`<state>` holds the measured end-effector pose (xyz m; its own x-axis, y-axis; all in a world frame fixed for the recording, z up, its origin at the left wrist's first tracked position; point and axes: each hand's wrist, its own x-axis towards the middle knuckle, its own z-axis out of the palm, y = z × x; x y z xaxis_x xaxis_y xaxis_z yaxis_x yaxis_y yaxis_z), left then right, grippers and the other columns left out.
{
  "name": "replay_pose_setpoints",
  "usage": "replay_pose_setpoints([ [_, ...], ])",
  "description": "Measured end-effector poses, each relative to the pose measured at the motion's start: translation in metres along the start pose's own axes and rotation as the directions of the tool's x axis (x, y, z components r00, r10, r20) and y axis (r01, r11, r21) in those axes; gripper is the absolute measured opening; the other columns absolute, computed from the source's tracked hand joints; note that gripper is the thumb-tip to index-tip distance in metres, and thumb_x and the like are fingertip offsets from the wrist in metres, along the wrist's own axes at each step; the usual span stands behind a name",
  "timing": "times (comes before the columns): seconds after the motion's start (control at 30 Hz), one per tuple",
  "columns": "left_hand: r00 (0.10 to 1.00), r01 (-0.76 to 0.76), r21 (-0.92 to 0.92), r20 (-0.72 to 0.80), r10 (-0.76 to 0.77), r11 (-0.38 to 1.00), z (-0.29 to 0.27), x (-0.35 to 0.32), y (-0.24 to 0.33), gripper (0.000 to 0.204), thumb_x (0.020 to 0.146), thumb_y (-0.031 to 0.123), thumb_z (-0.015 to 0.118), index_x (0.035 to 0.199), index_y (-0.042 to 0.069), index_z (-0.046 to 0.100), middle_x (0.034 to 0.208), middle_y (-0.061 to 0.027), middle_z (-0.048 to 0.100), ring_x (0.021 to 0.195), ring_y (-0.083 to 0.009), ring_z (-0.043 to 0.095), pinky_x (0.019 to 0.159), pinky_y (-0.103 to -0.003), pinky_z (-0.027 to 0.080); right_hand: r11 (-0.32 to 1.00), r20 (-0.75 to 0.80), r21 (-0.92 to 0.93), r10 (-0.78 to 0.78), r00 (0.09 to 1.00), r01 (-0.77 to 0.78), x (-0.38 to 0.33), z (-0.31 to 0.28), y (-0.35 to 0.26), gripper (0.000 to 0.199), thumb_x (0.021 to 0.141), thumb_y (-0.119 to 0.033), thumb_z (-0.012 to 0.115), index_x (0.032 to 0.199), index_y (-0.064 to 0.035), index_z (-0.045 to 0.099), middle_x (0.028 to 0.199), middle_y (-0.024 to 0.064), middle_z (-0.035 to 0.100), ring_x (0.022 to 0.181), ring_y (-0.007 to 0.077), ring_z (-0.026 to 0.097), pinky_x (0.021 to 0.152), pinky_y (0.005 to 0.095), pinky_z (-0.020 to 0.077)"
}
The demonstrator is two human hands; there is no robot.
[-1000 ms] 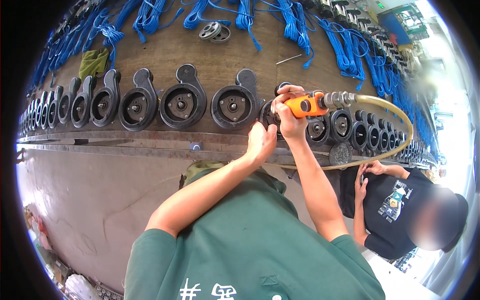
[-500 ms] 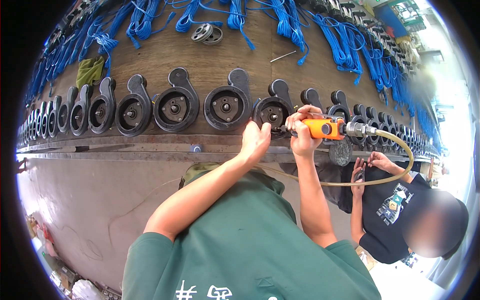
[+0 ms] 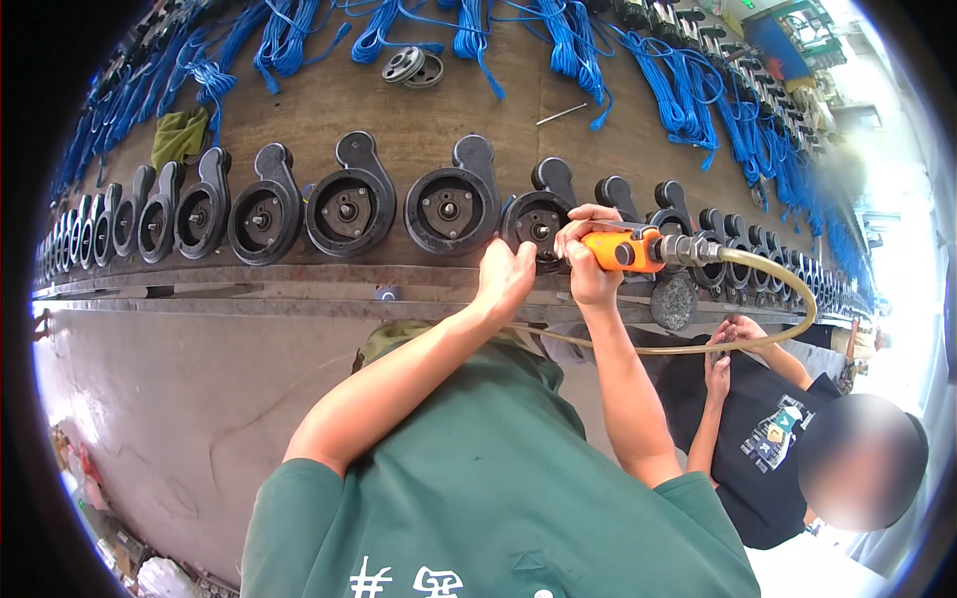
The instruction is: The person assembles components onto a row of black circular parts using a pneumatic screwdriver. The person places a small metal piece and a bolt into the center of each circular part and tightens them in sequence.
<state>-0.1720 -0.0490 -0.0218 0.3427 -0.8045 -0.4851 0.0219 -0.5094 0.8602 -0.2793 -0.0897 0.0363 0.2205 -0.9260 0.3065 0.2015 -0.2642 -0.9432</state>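
My right hand point(image 3: 590, 261) is wrapped round an orange air-powered tool point(image 3: 624, 251), its nose pointing left toward a black round housing point(image 3: 539, 227) with a short arm at its top. A metal coupling point(image 3: 693, 250) joins the tool to a yellowish hose point(image 3: 793, 284), which loops down and back to the left. At the lower left rim of that housing is my left hand point(image 3: 505, 274), its fingers closed; what they pinch is hidden. My fingers cover the tool's tip, so I cannot tell whether it touches the housing.
Similar housings point(image 3: 450, 210) line the bench edge point(image 3: 249, 279) on both sides. Bundled blue cords point(image 3: 578, 45) lie farther back, with metal wheels point(image 3: 413, 68), a thin rod point(image 3: 561, 114) and a green cloth point(image 3: 179, 138). A co-worker in black point(image 3: 768, 429) is close on my right.
The orange tool and my right hand have shifted slightly left, toward the housing. My left hand stays by the rim. The co-worker's hands have drawn closer together.
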Motion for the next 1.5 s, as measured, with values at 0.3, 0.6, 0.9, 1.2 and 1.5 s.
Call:
replay_pose_setpoints([
  [0.3,0.970,0.226,-0.077,0.105,-0.217,0.971,0.005,0.018,0.003,0.045,0.072,0.029,0.083,0.090,-0.009,0.066,0.079,-0.0133,0.068,0.069,-0.0199,0.066,0.064,-0.035,0.053,0.994,-0.191,0.103,-0.025,0.981,0.046,0.051,-0.023,0.010,0.029,0.081,0.003,0.051,0.111,0.0043,0.051,0.069,0.0058,0.054,0.059,0.0136,0.051,0.061,0.0300,0.0475],
  [0.6,0.970,0.229,-0.194,0.127,-0.207,0.954,0.013,0.027,0.001,0.036,0.071,0.024,0.083,0.088,-0.005,0.069,0.077,-0.0091,0.069,0.061,-0.0157,0.064,0.057,-0.032,0.053,0.991,-0.155,0.130,-0.023,0.988,0.044,0.061,-0.026,0.032,0.025,0.083,0.002,0.052,0.108,0.0027,0.052,0.070,0.0066,0.055,0.060,0.0136,0.052,0.063,0.0295,0.0485],
  [0.9,0.968,0.229,-0.152,0.140,-0.208,0.962,0.006,0.017,0.014,0.034,0.078,0.019,0.081,0.106,0.004,0.067,0.091,-0.0061,0.069,0.071,-0.0153,0.064,0.059,-0.029,0.053,0.995,-0.031,0.101,0.013,0.999,-0.010,0.061,-0.023,0.031,0.022,0.084,0.000,0.053,0.106,-0.0008,0.050,0.074,0.0055,0.055,0.065,0.0133,0.053,0.066,0.0294,0.0482],
  [1.2,0.896,0.363,-0.066,0.300,-0.329,0.929,-0.008,-0.021,0.008,0.039,0.085,0.035,0.075,0.102,0.001,0.065,0.090,-0.0063,0.066,0.074,-0.0150,0.063,0.057,-0.030,0.051,0.993,-0.092,0.109,-0.038,0.995,0.048,0.058,-0.009,0.012,0.027,0.079,0.007,0.057,0.105,0.0033,0.057,0.078,0.0040,0.062,0.064,0.0094,0.058,0.060,0.0220,0.0488],
  [1.5,0.523,-0.844,0.475,0.625,0.580,0.249,0.024,-0.012,0.077,0.029,0.080,0.023,0.075,0.105,0.009,0.072,0.118,-0.0144,0.063,0.113,-0.0333,0.054,0.094,-0.044,0.047,0.952,-0.357,-0.130,-0.307,0.882,0.278,-0.009,-0.090,-0.050,0.017,0.079,0.002,0.051,0.096,0.0039,0.051,0.077,0.0086,0.054,0.061,0.0145,0.053,0.063,0.0310,0.0480],
])
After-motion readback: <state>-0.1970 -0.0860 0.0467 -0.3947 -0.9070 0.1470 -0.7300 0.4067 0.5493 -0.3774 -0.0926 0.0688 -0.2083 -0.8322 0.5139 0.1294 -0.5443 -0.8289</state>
